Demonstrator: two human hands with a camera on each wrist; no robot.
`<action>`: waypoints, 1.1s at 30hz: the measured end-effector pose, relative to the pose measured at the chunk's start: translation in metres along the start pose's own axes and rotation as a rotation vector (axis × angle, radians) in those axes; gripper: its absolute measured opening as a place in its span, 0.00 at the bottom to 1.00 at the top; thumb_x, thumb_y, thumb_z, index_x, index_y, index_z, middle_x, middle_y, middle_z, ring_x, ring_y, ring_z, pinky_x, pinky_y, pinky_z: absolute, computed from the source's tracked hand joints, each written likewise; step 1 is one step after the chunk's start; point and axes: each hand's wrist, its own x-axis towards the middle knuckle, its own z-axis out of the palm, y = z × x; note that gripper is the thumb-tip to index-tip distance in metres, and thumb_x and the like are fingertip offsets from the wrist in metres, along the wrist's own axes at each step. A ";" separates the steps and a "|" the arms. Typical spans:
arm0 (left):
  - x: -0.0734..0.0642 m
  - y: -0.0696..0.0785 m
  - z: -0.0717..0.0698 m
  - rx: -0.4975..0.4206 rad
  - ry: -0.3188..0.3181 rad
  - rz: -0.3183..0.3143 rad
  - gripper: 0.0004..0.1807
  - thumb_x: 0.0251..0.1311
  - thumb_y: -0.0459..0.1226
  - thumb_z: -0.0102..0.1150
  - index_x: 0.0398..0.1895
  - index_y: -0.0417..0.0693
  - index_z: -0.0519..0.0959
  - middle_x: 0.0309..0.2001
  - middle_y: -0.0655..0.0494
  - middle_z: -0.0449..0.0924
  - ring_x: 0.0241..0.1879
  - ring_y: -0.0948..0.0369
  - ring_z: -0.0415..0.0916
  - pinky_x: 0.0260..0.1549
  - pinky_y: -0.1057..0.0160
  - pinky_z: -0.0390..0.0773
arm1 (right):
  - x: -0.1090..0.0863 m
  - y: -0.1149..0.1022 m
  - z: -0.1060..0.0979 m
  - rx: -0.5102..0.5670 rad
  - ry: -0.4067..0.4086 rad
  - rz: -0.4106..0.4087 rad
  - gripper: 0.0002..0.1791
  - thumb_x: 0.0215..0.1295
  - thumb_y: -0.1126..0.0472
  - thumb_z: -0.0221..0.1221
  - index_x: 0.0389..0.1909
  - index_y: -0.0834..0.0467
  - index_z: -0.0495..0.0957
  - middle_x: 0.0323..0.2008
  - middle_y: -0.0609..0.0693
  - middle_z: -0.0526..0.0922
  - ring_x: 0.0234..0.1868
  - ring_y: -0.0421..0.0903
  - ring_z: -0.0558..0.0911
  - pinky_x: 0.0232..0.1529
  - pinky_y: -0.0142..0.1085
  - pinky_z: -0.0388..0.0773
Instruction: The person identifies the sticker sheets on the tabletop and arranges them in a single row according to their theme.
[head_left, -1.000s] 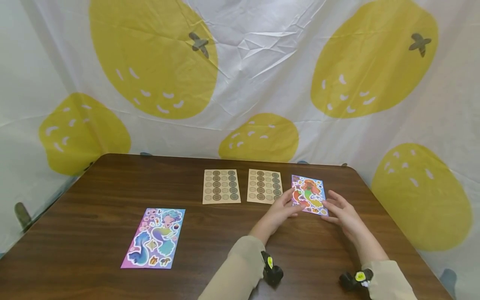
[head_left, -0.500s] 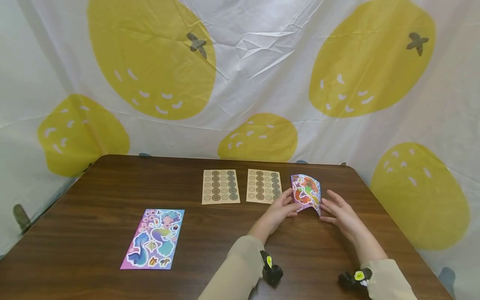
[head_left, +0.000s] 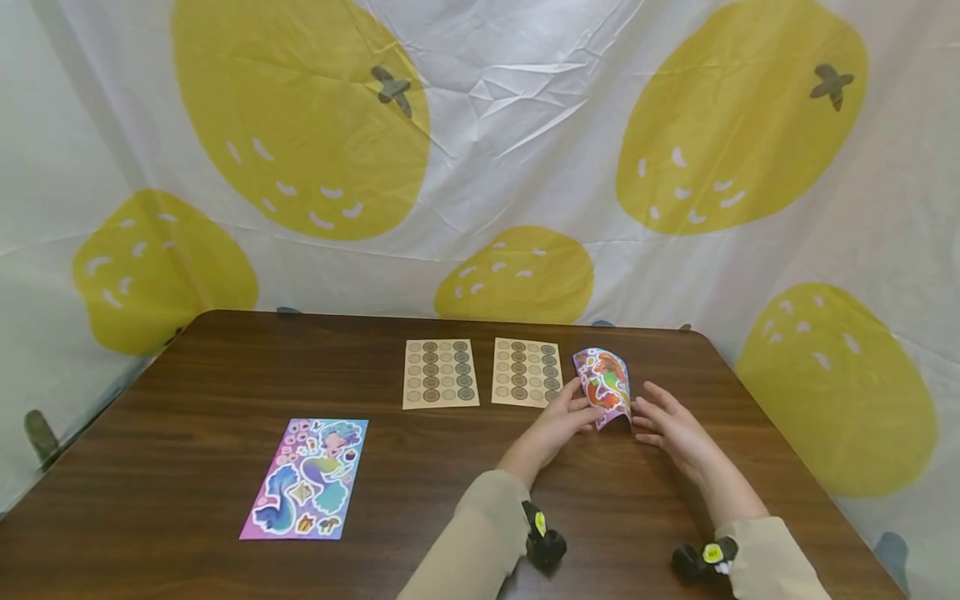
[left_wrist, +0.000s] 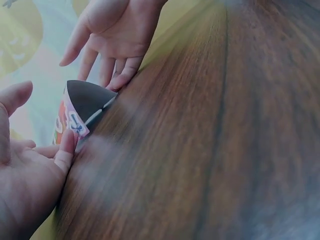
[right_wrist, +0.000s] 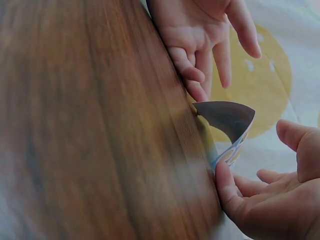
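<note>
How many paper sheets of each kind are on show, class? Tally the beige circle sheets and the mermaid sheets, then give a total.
Beige circle sheets: 2 (left beige sheet, right beige sheet)
Mermaid sheets: 2 (flat mermaid sheet, bent mermaid sheet)
Total: 4

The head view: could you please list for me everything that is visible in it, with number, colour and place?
Table: 1, dark brown, across the lower half
Cloth: 1, white with yellow fruit print, behind the table
Beige sheets with circles: 2, side by side near the table's far edge
Flat sticker sheet: 1, pink, purple and blue, table's left half
Curved sticker sheet: 1, multicoloured, right of the beige sheets
Wrist cameras: 2, black with yellow labels, low centre and low right
Sleeves: 2, beige, entering from the bottom
Left hand: 1, bare, at the curved sheet's left edge
Right hand: 1, bare, at its right edge
</note>
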 end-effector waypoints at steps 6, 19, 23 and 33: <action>-0.002 0.000 0.004 0.041 0.064 0.010 0.40 0.62 0.35 0.60 0.73 0.35 0.51 0.60 0.40 0.71 0.45 0.58 0.77 0.45 0.62 0.77 | 0.000 -0.001 0.005 0.022 0.038 0.015 0.40 0.76 0.54 0.44 0.73 0.68 0.32 0.67 0.73 0.51 0.52 0.44 0.71 0.47 0.31 0.75; -0.002 -0.005 0.016 0.176 0.236 0.085 0.36 0.58 0.35 0.64 0.68 0.33 0.61 0.54 0.42 0.75 0.46 0.55 0.77 0.45 0.60 0.78 | -0.002 -0.005 0.018 0.069 0.159 0.046 0.43 0.70 0.63 0.54 0.73 0.69 0.35 0.63 0.73 0.57 0.39 0.34 0.75 0.43 0.29 0.76; -0.005 -0.005 0.016 0.197 0.258 0.108 0.35 0.58 0.34 0.63 0.67 0.32 0.62 0.53 0.41 0.75 0.45 0.54 0.78 0.43 0.60 0.79 | -0.002 -0.005 0.019 0.079 0.172 0.069 0.45 0.68 0.65 0.55 0.73 0.69 0.34 0.64 0.74 0.53 0.38 0.33 0.74 0.40 0.27 0.76; -0.004 -0.006 0.015 0.194 0.306 0.104 0.39 0.49 0.30 0.69 0.66 0.33 0.64 0.47 0.46 0.76 0.39 0.60 0.76 0.38 0.65 0.78 | -0.003 -0.005 0.018 0.053 0.198 0.082 0.49 0.64 0.67 0.61 0.74 0.66 0.36 0.65 0.74 0.55 0.41 0.37 0.74 0.40 0.26 0.76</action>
